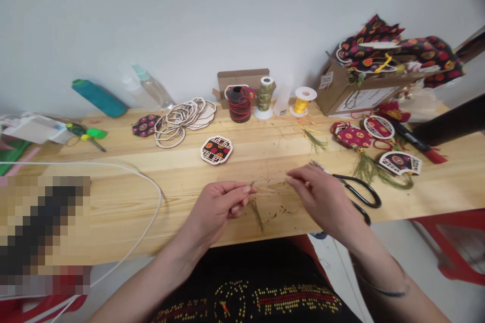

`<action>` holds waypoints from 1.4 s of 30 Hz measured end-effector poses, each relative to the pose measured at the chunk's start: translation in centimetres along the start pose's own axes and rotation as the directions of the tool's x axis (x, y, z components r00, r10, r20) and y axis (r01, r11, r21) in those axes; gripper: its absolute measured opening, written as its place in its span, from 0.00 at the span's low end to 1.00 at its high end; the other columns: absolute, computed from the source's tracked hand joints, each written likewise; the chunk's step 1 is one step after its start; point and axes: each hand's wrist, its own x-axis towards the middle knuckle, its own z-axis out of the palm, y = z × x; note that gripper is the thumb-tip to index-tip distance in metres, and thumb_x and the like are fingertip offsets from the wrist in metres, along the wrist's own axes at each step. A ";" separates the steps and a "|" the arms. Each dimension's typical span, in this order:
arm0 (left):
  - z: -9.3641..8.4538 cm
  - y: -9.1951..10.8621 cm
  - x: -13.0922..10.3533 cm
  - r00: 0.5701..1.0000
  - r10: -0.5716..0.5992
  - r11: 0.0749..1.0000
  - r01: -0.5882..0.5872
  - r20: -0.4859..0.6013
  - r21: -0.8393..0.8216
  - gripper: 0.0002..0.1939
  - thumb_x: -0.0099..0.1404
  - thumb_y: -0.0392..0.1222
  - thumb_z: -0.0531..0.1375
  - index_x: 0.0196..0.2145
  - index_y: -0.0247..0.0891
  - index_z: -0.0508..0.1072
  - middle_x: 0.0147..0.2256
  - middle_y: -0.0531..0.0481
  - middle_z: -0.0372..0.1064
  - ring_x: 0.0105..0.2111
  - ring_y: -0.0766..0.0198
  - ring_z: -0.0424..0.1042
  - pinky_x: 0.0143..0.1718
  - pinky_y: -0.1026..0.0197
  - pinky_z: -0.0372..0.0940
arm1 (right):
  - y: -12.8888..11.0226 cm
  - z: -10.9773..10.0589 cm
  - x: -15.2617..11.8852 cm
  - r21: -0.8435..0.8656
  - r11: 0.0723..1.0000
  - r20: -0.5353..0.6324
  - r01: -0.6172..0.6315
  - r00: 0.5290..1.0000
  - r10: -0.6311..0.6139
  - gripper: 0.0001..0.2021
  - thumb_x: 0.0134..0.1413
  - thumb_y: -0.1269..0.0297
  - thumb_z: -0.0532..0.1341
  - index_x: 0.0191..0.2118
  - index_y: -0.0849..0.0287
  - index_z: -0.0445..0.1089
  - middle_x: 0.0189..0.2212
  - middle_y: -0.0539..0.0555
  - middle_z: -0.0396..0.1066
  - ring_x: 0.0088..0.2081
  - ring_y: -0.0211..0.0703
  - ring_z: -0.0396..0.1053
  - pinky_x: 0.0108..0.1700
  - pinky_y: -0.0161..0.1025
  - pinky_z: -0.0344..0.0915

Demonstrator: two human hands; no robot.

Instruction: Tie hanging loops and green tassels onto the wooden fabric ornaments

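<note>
My left hand (223, 205) is pinched on a small bundle of olive-green thread (256, 214), whose loose ends hang below the fingertips over the wooden table. To its right, my right hand (320, 194) has its thumb and fingertips drawn together; anything between them is too fine to make out. Faint thin strands show in the gap between the hands. Black-handled scissors (359, 192) lie partly under my right hand and wrist. Beyond my hands, an octagonal ornament with patterned fabric and a pale frame (216, 150) lies flat.
Thread spools, including a dark red one (240, 106) and a yellow one (302, 103), stand along the wall. Pale wooden frames (182, 118) are piled left of them. A cardboard box (337, 88) of fabric and finished ornaments sit right. A white cable (157, 202) curves at left.
</note>
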 end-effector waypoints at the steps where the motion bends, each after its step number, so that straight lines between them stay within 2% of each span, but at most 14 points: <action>1: -0.1 0.0 0.0 1.000 0.004 1.000 -0.004 -0.014 -0.011 0.08 0.50 0.40 0.66 0.27 0.32 0.79 0.18 0.54 0.61 0.17 0.77 0.51 0.17 0.70 0.42 | 1.0 -0.9 -0.5 -0.234 0.972 -0.043 -0.020 0.999 0.010 0.10 0.57 0.65 0.53 0.35 0.62 0.71 0.34 0.59 0.70 0.34 0.45 0.67 0.37 0.42 0.63; 4: -0.5 -0.1 0.2 0.999 0.012 1.000 -0.014 -0.043 -0.028 0.08 0.50 0.40 0.66 0.27 0.32 0.79 0.18 0.54 0.61 0.16 0.78 0.51 0.17 0.71 0.43 | 3.9 -2.7 -2.3 -0.646 0.762 -0.036 -0.048 0.999 0.032 0.10 0.53 0.74 0.52 0.38 0.66 0.70 0.32 0.61 0.69 0.35 0.51 0.67 0.38 0.45 0.64; 7: -0.5 -0.2 0.3 0.999 0.013 0.999 -0.014 -0.052 -0.031 0.08 0.50 0.40 0.66 0.27 0.32 0.79 0.17 0.55 0.60 0.16 0.78 0.51 0.17 0.71 0.43 | 5.9 -3.3 -3.5 -0.753 0.657 0.033 0.035 0.999 -0.015 0.13 0.50 0.77 0.53 0.42 0.70 0.67 0.34 0.63 0.69 0.37 0.54 0.67 0.41 0.46 0.65; 12: -0.4 -0.1 0.4 0.998 0.008 0.998 -0.011 -0.064 -0.057 0.08 0.49 0.40 0.66 0.27 0.32 0.79 0.16 0.56 0.57 0.16 0.78 0.50 0.17 0.71 0.43 | 6.4 -3.0 -4.1 -0.790 0.612 0.007 0.036 0.999 -0.049 0.14 0.49 0.78 0.52 0.43 0.72 0.64 0.33 0.64 0.68 0.36 0.53 0.67 0.40 0.45 0.65; 17: -0.6 0.0 0.4 0.997 0.026 0.996 -0.032 -0.075 -0.086 0.09 0.50 0.40 0.66 0.28 0.31 0.78 0.18 0.56 0.57 0.17 0.78 0.50 0.17 0.72 0.42 | 6.4 -3.2 -4.4 -0.788 0.615 -0.018 -0.024 1.000 0.016 0.08 0.54 0.72 0.52 0.39 0.68 0.64 0.31 0.63 0.67 0.33 0.53 0.67 0.36 0.45 0.66; 22: -0.7 0.0 0.3 0.995 0.032 0.994 -0.041 -0.090 -0.101 0.09 0.50 0.40 0.66 0.28 0.31 0.78 0.18 0.56 0.57 0.17 0.78 0.49 0.17 0.72 0.41 | 6.8 -3.6 -4.5 -0.761 0.647 -0.035 -0.043 0.999 0.026 0.09 0.51 0.70 0.54 0.39 0.67 0.65 0.34 0.63 0.67 0.36 0.54 0.67 0.38 0.46 0.66; 26: -0.6 0.1 0.3 0.996 0.038 0.994 -0.047 -0.084 -0.103 0.08 0.50 0.40 0.66 0.27 0.31 0.78 0.18 0.56 0.58 0.17 0.78 0.49 0.17 0.72 0.41 | 6.2 -4.0 -4.2 -0.621 0.775 -0.106 -0.113 0.993 0.059 0.14 0.51 0.66 0.54 0.44 0.66 0.64 0.41 0.64 0.65 0.38 0.54 0.68 0.37 0.46 0.66; 28: -0.6 0.2 0.3 0.996 0.038 0.994 -0.045 -0.080 -0.099 0.09 0.50 0.40 0.66 0.27 0.31 0.78 0.18 0.56 0.57 0.17 0.78 0.49 0.17 0.72 0.41 | 5.3 -3.9 -3.9 -0.429 0.894 -0.138 -0.129 0.988 0.076 0.15 0.50 0.62 0.55 0.43 0.64 0.65 0.40 0.63 0.65 0.37 0.51 0.68 0.36 0.45 0.66; 30: -0.5 0.3 0.2 0.996 0.035 0.994 -0.043 -0.079 -0.100 0.09 0.50 0.40 0.66 0.28 0.31 0.78 0.18 0.56 0.58 0.17 0.78 0.49 0.17 0.71 0.41 | 3.9 -3.6 -3.6 -0.120 0.985 -0.084 -0.125 0.990 0.116 0.15 0.49 0.59 0.58 0.41 0.62 0.65 0.36 0.59 0.66 0.34 0.47 0.67 0.36 0.42 0.66; 31: -0.5 0.3 0.2 0.996 0.037 0.994 -0.045 -0.078 -0.103 0.09 0.50 0.40 0.66 0.28 0.31 0.78 0.18 0.56 0.58 0.17 0.78 0.49 0.17 0.71 0.41 | 3.2 -3.4 -3.5 0.054 0.990 0.004 -0.132 0.991 0.132 0.15 0.47 0.58 0.60 0.40 0.61 0.65 0.34 0.56 0.66 0.33 0.44 0.66 0.34 0.40 0.66; 33: -0.4 0.3 0.3 0.996 0.047 0.992 -0.055 -0.072 -0.113 0.08 0.50 0.39 0.66 0.27 0.31 0.78 0.17 0.56 0.57 0.17 0.78 0.49 0.17 0.71 0.40 | 1.8 -2.7 -3.6 0.340 0.922 0.233 -0.188 0.966 0.111 0.16 0.47 0.59 0.61 0.41 0.60 0.65 0.30 0.52 0.65 0.31 0.40 0.64 0.31 0.36 0.64; 35: -0.5 0.2 0.3 0.996 0.067 0.990 -0.075 -0.064 -0.120 0.07 0.50 0.39 0.66 0.27 0.31 0.78 0.18 0.55 0.58 0.17 0.78 0.49 0.17 0.71 0.40 | 0.9 -2.2 -3.7 0.477 0.848 0.393 -0.229 0.919 0.028 0.18 0.47 0.57 0.61 0.44 0.60 0.64 0.29 0.51 0.63 0.29 0.37 0.62 0.28 0.34 0.61; 39: -0.5 0.1 0.4 0.993 0.107 0.986 -0.113 -0.059 -0.123 0.06 0.51 0.38 0.65 0.27 0.32 0.78 0.19 0.54 0.59 0.17 0.78 0.50 0.18 0.71 0.41 | -0.1 -1.6 -3.6 0.513 0.842 0.493 -0.168 0.860 -0.129 0.23 0.48 0.46 0.58 0.39 0.62 0.67 0.26 0.51 0.62 0.26 0.35 0.58 0.25 0.33 0.56; 42: -0.5 0.1 0.2 0.990 0.123 0.986 -0.130 -0.074 -0.102 0.06 0.51 0.38 0.65 0.27 0.32 0.78 0.19 0.54 0.60 0.17 0.78 0.50 0.18 0.70 0.42 | -0.5 -1.4 -3.3 0.460 0.878 0.510 -0.131 0.849 -0.140 0.26 0.53 0.41 0.52 0.35 0.63 0.68 0.22 0.50 0.61 0.22 0.33 0.55 0.23 0.33 0.54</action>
